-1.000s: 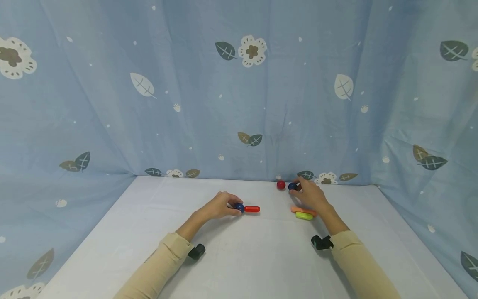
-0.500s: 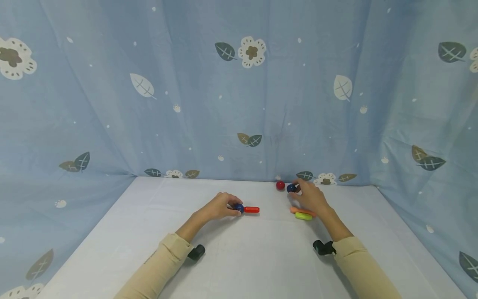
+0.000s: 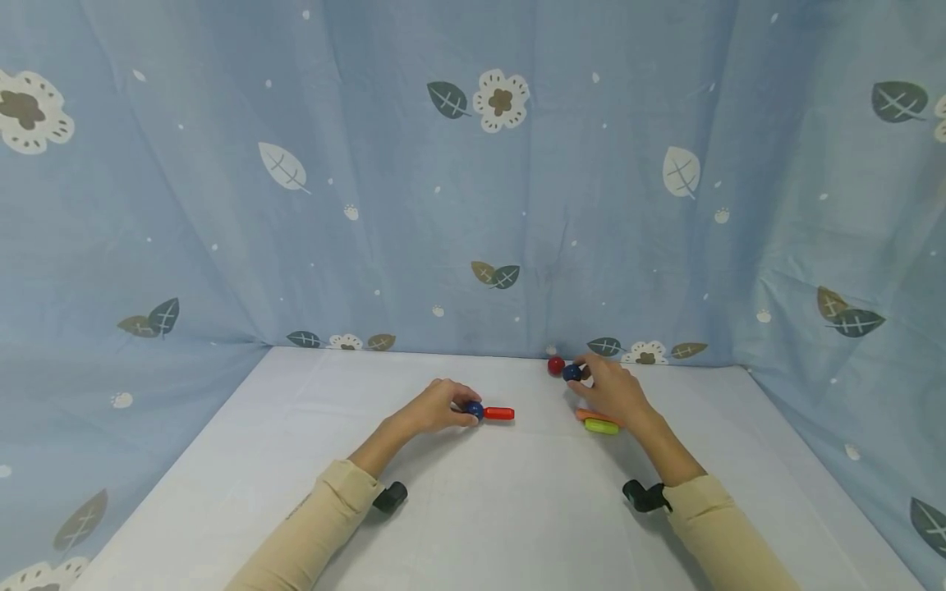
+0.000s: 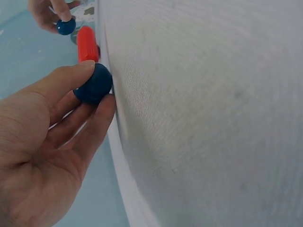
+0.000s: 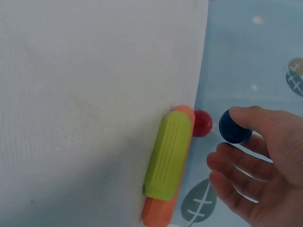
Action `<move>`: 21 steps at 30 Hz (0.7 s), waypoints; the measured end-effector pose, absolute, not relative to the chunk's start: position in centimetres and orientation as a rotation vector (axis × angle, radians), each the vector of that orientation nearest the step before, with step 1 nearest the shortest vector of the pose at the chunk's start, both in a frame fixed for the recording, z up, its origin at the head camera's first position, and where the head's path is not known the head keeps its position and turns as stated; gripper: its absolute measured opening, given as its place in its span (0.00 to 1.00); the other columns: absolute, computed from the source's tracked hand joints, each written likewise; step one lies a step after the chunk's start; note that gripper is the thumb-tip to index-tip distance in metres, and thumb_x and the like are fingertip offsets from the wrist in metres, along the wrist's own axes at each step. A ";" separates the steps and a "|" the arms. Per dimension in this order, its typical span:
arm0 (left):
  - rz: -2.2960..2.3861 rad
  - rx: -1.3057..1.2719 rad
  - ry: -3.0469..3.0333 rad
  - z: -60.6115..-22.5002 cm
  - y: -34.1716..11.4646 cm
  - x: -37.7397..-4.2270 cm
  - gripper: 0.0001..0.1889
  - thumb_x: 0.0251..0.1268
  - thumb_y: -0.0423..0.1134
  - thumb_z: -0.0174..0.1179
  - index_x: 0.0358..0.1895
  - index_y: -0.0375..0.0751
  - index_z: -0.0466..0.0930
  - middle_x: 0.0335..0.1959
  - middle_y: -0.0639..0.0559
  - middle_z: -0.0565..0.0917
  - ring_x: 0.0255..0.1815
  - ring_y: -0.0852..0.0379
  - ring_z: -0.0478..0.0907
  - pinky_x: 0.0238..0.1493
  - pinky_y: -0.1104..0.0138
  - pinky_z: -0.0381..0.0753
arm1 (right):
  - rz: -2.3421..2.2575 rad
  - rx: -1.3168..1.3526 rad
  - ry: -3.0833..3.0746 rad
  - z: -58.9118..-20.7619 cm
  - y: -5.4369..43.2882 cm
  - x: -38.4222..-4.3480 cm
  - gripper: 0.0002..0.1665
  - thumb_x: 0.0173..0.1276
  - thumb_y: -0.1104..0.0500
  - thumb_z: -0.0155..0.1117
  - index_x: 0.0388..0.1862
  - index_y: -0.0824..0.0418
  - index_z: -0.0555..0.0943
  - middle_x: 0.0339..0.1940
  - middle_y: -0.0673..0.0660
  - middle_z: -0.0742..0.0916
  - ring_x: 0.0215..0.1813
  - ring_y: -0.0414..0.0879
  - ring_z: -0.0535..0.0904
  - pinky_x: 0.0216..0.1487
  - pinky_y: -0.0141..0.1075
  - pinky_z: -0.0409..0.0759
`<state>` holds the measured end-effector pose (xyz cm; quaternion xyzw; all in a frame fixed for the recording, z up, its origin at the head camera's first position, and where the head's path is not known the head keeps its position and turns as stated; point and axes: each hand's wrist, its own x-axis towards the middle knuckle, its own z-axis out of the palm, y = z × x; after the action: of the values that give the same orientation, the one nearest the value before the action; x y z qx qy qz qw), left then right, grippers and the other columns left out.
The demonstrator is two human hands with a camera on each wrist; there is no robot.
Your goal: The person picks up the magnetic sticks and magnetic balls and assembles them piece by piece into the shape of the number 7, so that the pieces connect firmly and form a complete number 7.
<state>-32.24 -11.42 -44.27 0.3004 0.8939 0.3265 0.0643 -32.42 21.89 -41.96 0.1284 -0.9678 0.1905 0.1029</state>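
As I am monitoring remotely, a red ball [image 3: 556, 366] is sitting near the patterned curtain [image 3: 414, 164]; an orange stick [image 3: 584, 414] and a lime stick [image 3: 602, 427] are lying together on the table [image 3: 473, 509], the right hand [image 3: 609, 390] partly hiding the orange one. The left hand [image 3: 434, 408] is pinching a blue ball [image 3: 475, 410] between thumb and curled fingers, a red stick [image 3: 499, 414] abutting it between the hands. Just beside the red ball, the right hand is pinching a second blue ball [image 3: 571, 373], other fingers loosely bent.
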 end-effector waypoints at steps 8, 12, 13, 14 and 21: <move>0.979 0.917 2.707 -44.2 -11.4 -32.2 0.18 0.60 0.37 0.69 0.53 0.37 0.84 0.43 0.50 0.88 0.43 0.60 0.84 0.49 0.65 0.85 | 0.498 0.476 -2.816 -41.6 21.3 -31.7 0.24 0.63 0.51 0.71 0.54 0.61 0.78 0.40 0.60 0.88 0.36 0.49 0.82 0.35 0.42 0.84; 0.966 0.914 2.708 -44.2 -11.3 -32.2 0.18 0.60 0.37 0.69 0.53 0.38 0.84 0.43 0.50 0.88 0.43 0.60 0.84 0.49 0.65 0.85 | 0.486 0.512 -2.811 -41.6 20.9 -31.2 0.24 0.62 0.52 0.72 0.52 0.62 0.78 0.38 0.59 0.88 0.33 0.47 0.82 0.29 0.37 0.82; 0.965 0.912 2.708 -44.2 -11.3 -32.2 0.17 0.60 0.37 0.69 0.53 0.38 0.84 0.43 0.50 0.88 0.43 0.60 0.84 0.49 0.65 0.85 | 0.483 0.515 -2.815 -41.6 20.8 -31.1 0.24 0.62 0.51 0.72 0.52 0.62 0.78 0.38 0.59 0.88 0.33 0.46 0.82 0.29 0.37 0.82; 0.964 0.909 2.707 -44.1 -11.3 -32.2 0.17 0.60 0.37 0.69 0.53 0.38 0.84 0.43 0.50 0.88 0.43 0.60 0.84 0.49 0.65 0.85 | 0.480 0.517 -2.820 -41.6 20.6 -31.0 0.24 0.62 0.51 0.72 0.52 0.62 0.78 0.38 0.58 0.87 0.33 0.46 0.82 0.29 0.37 0.82; 0.965 0.885 2.707 -43.9 -11.2 -32.0 0.18 0.60 0.37 0.69 0.53 0.38 0.84 0.44 0.49 0.88 0.44 0.60 0.84 0.49 0.65 0.85 | 0.450 0.521 -2.837 -41.8 19.8 -30.5 0.24 0.62 0.50 0.72 0.54 0.60 0.78 0.38 0.56 0.87 0.36 0.46 0.82 0.35 0.38 0.83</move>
<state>-32.01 -11.19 -43.93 0.2937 0.8982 0.3202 0.0669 -30.49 19.80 -41.83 0.1774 -0.9658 0.1531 0.1106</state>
